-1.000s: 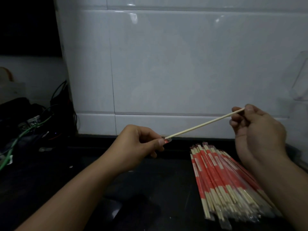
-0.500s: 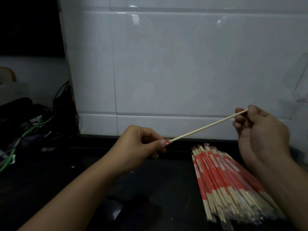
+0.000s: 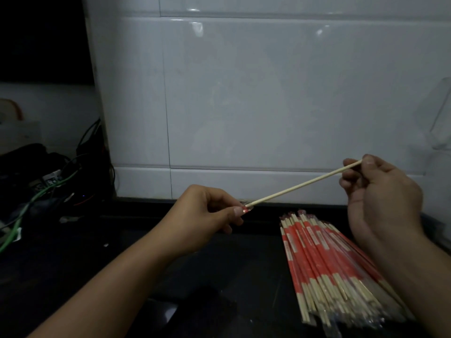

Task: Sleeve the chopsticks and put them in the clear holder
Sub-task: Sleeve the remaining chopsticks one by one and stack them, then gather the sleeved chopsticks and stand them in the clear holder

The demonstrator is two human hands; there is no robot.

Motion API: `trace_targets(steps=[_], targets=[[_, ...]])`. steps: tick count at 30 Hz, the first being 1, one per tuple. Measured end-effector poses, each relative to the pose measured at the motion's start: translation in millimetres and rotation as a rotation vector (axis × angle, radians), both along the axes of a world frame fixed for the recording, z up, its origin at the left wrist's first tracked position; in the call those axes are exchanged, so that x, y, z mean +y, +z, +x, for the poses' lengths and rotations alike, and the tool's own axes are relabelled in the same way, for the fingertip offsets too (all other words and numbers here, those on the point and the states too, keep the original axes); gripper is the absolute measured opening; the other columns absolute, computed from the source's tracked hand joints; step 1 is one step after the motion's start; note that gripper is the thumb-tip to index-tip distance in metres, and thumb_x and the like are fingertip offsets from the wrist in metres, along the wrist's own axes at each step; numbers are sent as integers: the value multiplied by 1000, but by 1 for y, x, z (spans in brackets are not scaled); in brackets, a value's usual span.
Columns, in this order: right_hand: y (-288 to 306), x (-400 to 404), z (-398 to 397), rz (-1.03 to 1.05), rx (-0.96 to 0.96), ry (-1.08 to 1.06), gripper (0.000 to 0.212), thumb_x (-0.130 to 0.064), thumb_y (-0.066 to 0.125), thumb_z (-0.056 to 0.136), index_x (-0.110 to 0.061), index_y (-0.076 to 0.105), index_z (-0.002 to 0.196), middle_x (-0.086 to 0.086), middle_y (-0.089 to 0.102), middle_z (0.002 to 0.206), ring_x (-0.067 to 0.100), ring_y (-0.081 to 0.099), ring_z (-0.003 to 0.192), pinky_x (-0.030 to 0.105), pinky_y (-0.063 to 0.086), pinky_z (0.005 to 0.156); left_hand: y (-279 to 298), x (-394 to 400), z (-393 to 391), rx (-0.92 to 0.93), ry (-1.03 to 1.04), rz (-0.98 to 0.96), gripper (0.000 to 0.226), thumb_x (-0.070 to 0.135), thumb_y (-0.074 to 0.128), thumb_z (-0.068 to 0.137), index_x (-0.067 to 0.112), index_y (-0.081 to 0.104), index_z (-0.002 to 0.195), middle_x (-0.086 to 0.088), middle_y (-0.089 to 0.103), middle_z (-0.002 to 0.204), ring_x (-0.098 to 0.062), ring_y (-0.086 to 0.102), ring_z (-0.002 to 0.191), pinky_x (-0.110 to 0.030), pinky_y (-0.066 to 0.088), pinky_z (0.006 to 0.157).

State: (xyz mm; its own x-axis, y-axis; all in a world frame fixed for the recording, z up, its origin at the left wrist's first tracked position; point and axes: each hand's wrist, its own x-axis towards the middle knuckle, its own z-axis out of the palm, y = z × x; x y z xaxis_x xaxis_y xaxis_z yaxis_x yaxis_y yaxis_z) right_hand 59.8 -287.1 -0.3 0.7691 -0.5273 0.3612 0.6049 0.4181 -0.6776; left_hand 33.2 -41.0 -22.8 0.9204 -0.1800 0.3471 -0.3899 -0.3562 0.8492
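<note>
A glossy white tiled wall [image 3: 268, 93] fills the upper and middle part of the frame, above a dark countertop [image 3: 231, 276] that runs across the bottom. At the lower right of the frame, a heap of sleeved chopsticks in clear wrappers with red bands [image 3: 329, 269] lies on the countertop, fanned out toward the lower right corner. At the far right edge, a faint clear plastic holder [image 3: 440, 118] shows against the wall. At the left edge sits a dark tangle of black and green cables [image 3: 48, 189].

The right hand [image 3: 383, 198], at the right centre of the frame, pinches the upper end of a thin pale wooden chopstick [image 3: 300, 186] between curled fingers and thumb. The left hand [image 3: 207, 215], at centre, has its fingers curled, and its thumb and forefinger pinch the chopstick's lower end, where a small bit of red-marked clear sleeve [image 3: 247, 209] shows at the fingertips. The chopstick slants in the air between the hands, above the countertop and well apart from the holder.
</note>
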Motion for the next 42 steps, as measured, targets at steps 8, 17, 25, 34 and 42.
trace_targets(steps=[8,17,25,34,42], targets=[[-4,6,1,-51,44,95,13,-7,49,100,-10,59,92,7,67,77,9,63,55,19,52,55,-2,0,2,-6,-5,-2,8,13,69,91,8,76,90,-8,76,79,-12,67,63,-15,50,58],[-38,43,-18,-1133,-76,10,17,-10,68,90,-25,76,92,-7,70,82,8,67,75,17,51,69,-3,-1,3,-10,-23,5,9,12,69,91,6,76,90,-9,76,77,-12,66,64,-17,49,59],[-40,62,-26,-889,212,313,9,-12,67,90,-12,71,98,6,75,78,15,71,65,25,55,57,-6,-5,1,-28,-35,72,9,23,73,89,16,74,95,1,73,71,-9,68,63,-17,50,58],[-37,51,-16,-764,222,183,12,-1,60,93,-10,67,87,3,67,63,9,61,54,19,48,51,-5,-5,0,26,-56,150,27,22,78,84,28,66,108,-1,75,78,-13,71,72,-31,57,73],[-36,48,-18,-741,162,189,16,-5,65,90,-14,67,103,8,72,78,11,67,65,19,52,58,-3,-5,-3,53,-65,211,27,16,78,84,26,67,107,-3,75,78,-18,73,73,-35,60,75]])
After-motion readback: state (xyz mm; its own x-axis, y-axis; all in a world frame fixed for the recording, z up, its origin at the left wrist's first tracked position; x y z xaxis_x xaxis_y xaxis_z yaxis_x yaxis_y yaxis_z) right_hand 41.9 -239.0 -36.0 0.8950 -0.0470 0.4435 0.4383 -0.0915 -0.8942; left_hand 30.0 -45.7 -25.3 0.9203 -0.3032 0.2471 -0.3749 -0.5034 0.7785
